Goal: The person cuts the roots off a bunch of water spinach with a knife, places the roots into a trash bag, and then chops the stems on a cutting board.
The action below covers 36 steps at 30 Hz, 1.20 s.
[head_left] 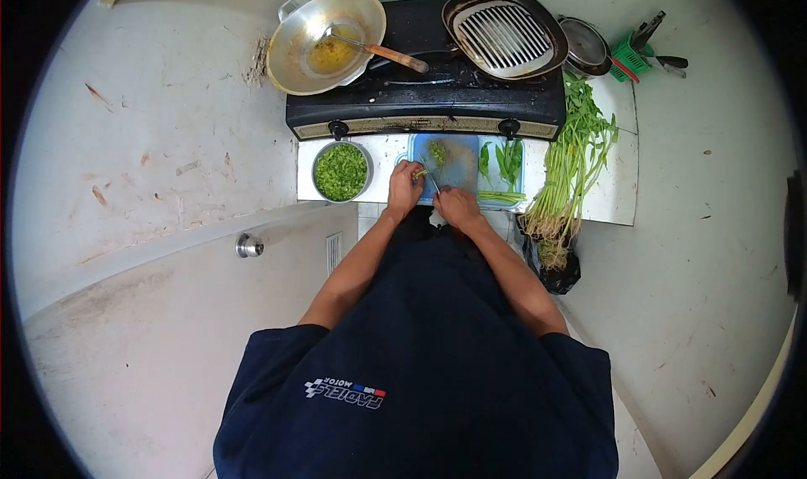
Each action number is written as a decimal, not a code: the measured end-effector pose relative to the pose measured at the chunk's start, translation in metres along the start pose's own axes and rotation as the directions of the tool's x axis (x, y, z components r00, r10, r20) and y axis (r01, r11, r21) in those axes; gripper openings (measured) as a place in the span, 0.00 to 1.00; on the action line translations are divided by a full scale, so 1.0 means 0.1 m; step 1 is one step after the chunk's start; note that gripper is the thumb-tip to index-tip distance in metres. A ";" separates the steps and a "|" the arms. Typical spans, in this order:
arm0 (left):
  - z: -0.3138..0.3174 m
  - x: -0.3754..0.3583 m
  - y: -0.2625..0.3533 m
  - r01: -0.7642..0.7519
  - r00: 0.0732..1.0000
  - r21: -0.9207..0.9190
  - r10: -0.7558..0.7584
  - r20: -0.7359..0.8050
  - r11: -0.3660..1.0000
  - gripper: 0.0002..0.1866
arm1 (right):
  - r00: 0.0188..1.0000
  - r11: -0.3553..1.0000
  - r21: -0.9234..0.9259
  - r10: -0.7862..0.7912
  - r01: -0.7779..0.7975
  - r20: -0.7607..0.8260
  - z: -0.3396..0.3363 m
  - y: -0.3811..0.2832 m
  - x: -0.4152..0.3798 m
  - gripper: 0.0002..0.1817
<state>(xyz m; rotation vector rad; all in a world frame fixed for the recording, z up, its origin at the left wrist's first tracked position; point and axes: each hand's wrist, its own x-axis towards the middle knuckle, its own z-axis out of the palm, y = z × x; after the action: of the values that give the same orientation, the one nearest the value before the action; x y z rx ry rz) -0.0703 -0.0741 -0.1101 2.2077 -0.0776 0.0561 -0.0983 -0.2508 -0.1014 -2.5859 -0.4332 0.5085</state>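
My left hand is closed on a small bunch of green stems at the left side of a blue cutting board. Gripped in my right hand is a knife, its blade angled up and left beside the stems. Finely cut greens lie on the board just beyond the blade. Toward the board's right side are loose leaves and a few cut stems. A round bowl filled with chopped greens stands left of my left hand.
Behind the board stands a black gas stove, bearing a wok with a wooden-handled ladle and a grill pan. A rooted bunch of leafy greens hangs over the counter's right front edge. A green basket holds utensils.
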 end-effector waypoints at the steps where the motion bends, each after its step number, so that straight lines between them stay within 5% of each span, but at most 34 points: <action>1: 0.00 0.00 0.01 -0.006 1.000 0.007 0.006 -0.006 1.000 0.09 | 1.000 1.000 0.008 0.005 -0.005 0.002 -0.01 -0.01 0.00 0.24; 27: 0.01 0.00 -0.03 0.014 1.000 -0.034 -0.013 0.007 0.999 0.10 | 0.999 1.000 0.021 -0.018 0.018 0.037 0.13 0.07 -0.03 0.22; 33: -0.03 -0.03 -0.12 -0.162 0.986 0.134 0.154 0.066 0.978 0.14 | 0.992 0.999 -0.022 0.038 -0.036 0.118 0.04 -0.07 0.18 0.20; 36: -0.03 -0.04 -0.11 -0.133 0.990 0.103 0.128 0.051 0.986 0.13 | 0.998 0.999 -0.037 0.013 -0.011 0.062 0.07 -0.07 0.26 0.19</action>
<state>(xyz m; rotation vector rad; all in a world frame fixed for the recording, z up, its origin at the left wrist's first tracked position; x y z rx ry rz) -0.0738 -0.0654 -0.1173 2.3082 -0.2489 0.0864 -0.0793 -0.2326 -0.1107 -2.6150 -0.4518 0.5914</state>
